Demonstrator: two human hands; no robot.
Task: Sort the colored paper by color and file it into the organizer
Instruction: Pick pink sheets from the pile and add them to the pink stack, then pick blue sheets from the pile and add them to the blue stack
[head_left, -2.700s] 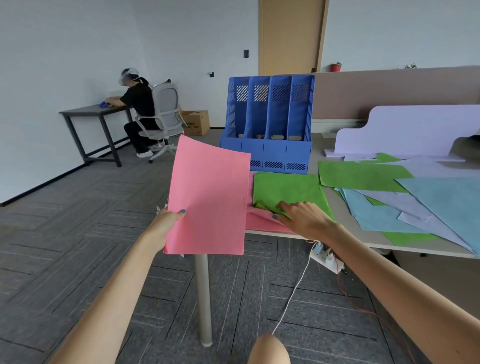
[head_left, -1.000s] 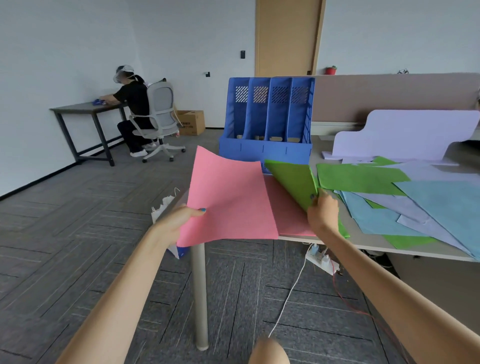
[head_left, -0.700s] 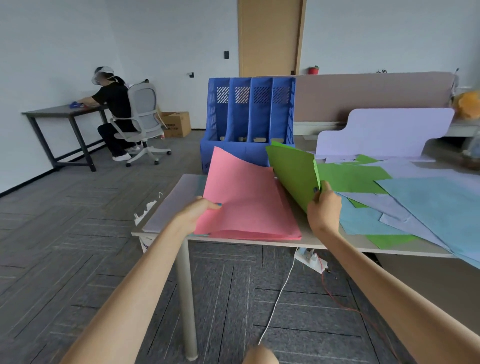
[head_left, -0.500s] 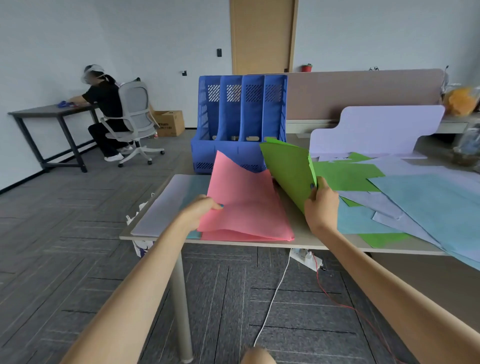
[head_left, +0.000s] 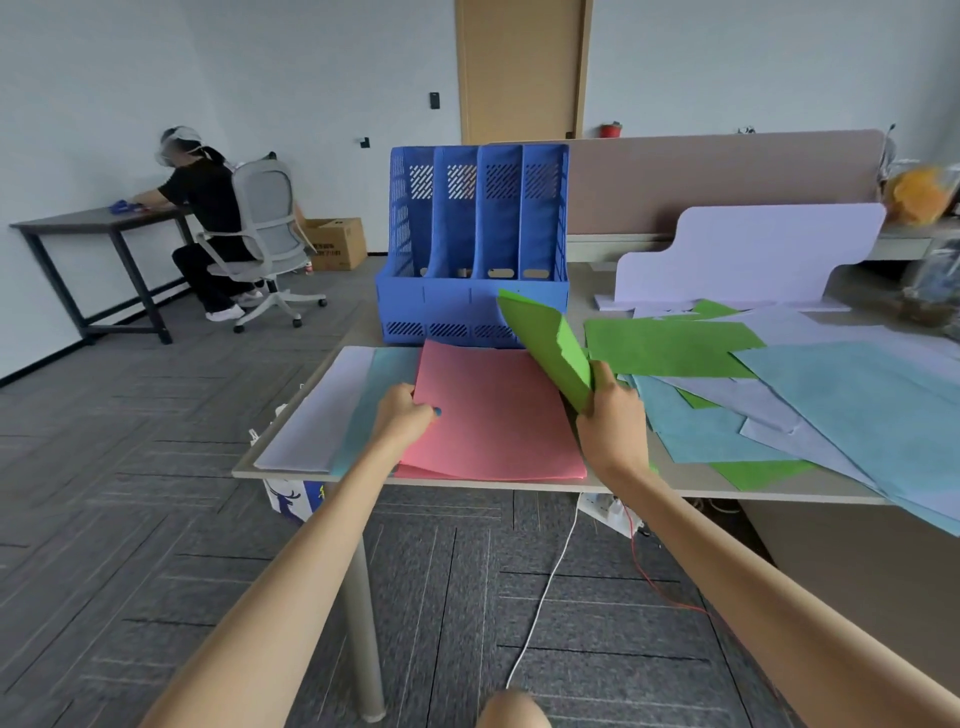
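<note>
Grey carpet runs under a pale desk (head_left: 691, 480), and your two hands work at its near edge. Your left hand (head_left: 402, 421) pinches the left edge of a pink paper sheet (head_left: 493, 415). The thumb sits on top with its blue nail showing, and the other fingers are tucked out of sight beneath. That sheet lies almost flat on more pink paper at the desk's front.

Your right hand (head_left: 613, 426) grips the lower end of a green paper sheet (head_left: 548, 345), fingers curled round it. The sheet stands up on edge, tilting away toward the blue plastic four-slot file organizer (head_left: 472, 244), which stands upright just behind the pink pile.

Left of the pink paper, a pale blue sheet (head_left: 374, 395) and a lavender sheet (head_left: 322, 410) lie flat. To your right, a loose heap of green, blue and lavender sheets (head_left: 779, 384) overlaps, with some sheets hanging past the desk's near edge. Behind the heap, a lavender cut-out board (head_left: 748, 249) stands upright in front of a brown partition (head_left: 727, 171).

Far to the left, another person (head_left: 202, 208) sits in a grey office chair (head_left: 265, 228) at a dark table (head_left: 78, 223). A cardboard box (head_left: 335, 241) sits by the wall.
</note>
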